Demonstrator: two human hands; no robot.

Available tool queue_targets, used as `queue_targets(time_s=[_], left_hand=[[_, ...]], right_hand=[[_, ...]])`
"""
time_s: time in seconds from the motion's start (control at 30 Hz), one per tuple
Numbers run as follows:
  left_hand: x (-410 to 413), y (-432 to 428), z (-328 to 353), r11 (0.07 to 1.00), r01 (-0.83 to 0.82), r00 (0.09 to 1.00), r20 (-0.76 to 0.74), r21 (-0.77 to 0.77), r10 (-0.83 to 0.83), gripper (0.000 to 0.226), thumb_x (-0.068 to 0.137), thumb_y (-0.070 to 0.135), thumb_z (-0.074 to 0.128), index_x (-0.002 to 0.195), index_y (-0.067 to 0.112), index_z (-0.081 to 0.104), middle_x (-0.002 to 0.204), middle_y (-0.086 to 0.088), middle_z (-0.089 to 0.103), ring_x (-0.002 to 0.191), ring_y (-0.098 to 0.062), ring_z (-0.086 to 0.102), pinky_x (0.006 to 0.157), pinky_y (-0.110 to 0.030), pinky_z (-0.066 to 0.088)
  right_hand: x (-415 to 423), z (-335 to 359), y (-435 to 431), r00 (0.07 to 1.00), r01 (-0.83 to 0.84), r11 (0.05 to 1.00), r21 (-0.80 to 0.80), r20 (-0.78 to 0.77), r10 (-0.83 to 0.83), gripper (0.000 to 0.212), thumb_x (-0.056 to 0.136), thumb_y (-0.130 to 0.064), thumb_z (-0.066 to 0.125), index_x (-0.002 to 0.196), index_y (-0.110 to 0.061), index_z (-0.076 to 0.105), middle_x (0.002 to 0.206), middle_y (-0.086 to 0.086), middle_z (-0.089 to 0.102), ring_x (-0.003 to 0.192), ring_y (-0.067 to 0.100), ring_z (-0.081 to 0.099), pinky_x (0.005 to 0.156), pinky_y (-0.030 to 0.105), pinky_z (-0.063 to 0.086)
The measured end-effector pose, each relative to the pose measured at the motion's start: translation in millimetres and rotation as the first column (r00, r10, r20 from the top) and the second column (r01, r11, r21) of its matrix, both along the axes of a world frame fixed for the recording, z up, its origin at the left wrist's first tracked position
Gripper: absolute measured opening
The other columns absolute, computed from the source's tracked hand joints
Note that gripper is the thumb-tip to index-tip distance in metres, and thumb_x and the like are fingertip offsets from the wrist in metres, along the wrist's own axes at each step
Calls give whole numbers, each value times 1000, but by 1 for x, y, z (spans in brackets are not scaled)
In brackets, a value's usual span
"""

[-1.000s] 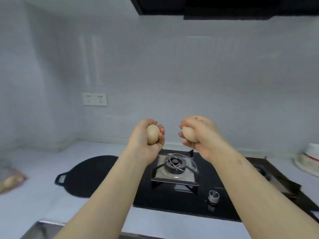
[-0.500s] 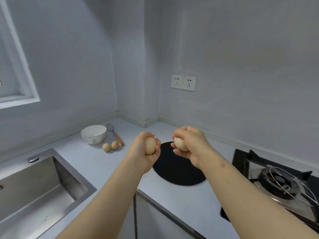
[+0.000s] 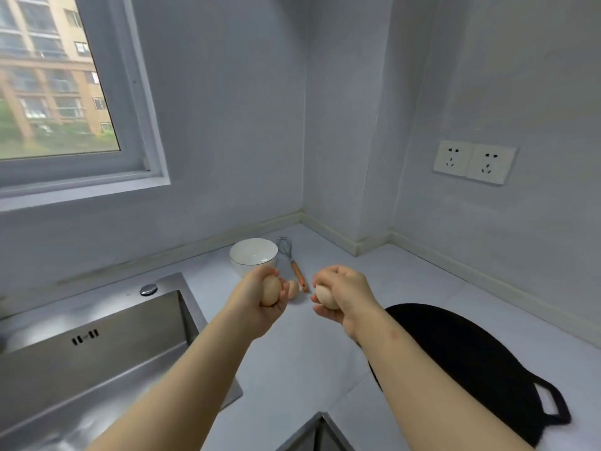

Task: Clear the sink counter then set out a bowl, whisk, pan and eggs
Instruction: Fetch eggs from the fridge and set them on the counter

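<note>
My left hand (image 3: 258, 304) grips a tan egg (image 3: 270, 290) above the counter. My right hand (image 3: 344, 296) grips a second egg (image 3: 327, 297) beside it. Just beyond them, near the corner, stands a white bowl (image 3: 253, 255). A wire whisk (image 3: 292, 262) with an orange handle lies to the bowl's right. Another egg (image 3: 293, 289) rests on the counter in front of the bowl, partly hidden by my left fingers. A flat black pan (image 3: 461, 356) with a loop handle lies on the counter under my right forearm.
A steel sink (image 3: 107, 346) is set into the counter at the left, below a window. The grey counter (image 3: 309, 353) turns a corner between two walls. A double wall socket (image 3: 473, 161) sits on the right wall.
My view has swung left from the stove to the sink corner. Both hands, each still holding an egg, have come closer to the bowl and whisk.
</note>
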State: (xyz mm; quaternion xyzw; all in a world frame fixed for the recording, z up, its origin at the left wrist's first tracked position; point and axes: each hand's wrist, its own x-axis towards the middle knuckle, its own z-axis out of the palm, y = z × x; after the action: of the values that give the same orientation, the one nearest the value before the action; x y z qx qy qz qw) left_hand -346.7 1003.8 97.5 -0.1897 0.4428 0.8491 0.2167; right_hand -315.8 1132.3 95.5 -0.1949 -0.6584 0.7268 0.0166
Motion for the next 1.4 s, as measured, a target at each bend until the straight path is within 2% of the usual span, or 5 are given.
queue_targets(time_s=[0.37,0.67,0.93,1.17,1.4], left_hand=[[-104,-49,-64,973,-166,983,47,-160,175,9,90,10,54,83,8,50,80,-10,53,67,-17,54,39,-14,48],[-166,-72,-96,898,17,995,-81,-440,-58,17,85,-7,49,92,8,51,86,-12,49,81,-20,51,68,-24,48],[-192,-91,-143,480,90,932,-96,-872,-349,43,78,-5,50,117,13,46,85,-3,46,72,-16,44,50,-17,37],[-193,-95,-157,62,-3,831,-37,-998,-556,53,79,2,49,131,11,38,83,14,40,93,-11,38,66,-16,36],[-197,-98,-161,-83,-62,834,-6,-995,-552,47,82,8,47,128,13,40,82,12,40,92,-16,44,69,-20,32]], right_hand=[[-120,-58,-18,974,-139,988,68,189,124,14,83,0,50,77,-12,53,77,7,58,62,15,54,48,22,48],[-189,-79,-45,966,-182,980,75,200,164,25,79,6,52,94,-14,53,78,3,49,55,16,48,62,29,45],[-220,-114,-65,831,-539,431,724,372,414,35,70,-24,59,95,-37,40,107,-12,41,94,17,53,90,35,40],[-240,-132,-85,704,-633,251,732,409,581,48,82,-8,53,127,-18,39,129,1,34,109,24,50,74,25,34],[-243,-145,-92,713,-596,157,788,429,555,42,83,-6,51,123,-13,39,126,7,39,116,27,42,78,28,32]])
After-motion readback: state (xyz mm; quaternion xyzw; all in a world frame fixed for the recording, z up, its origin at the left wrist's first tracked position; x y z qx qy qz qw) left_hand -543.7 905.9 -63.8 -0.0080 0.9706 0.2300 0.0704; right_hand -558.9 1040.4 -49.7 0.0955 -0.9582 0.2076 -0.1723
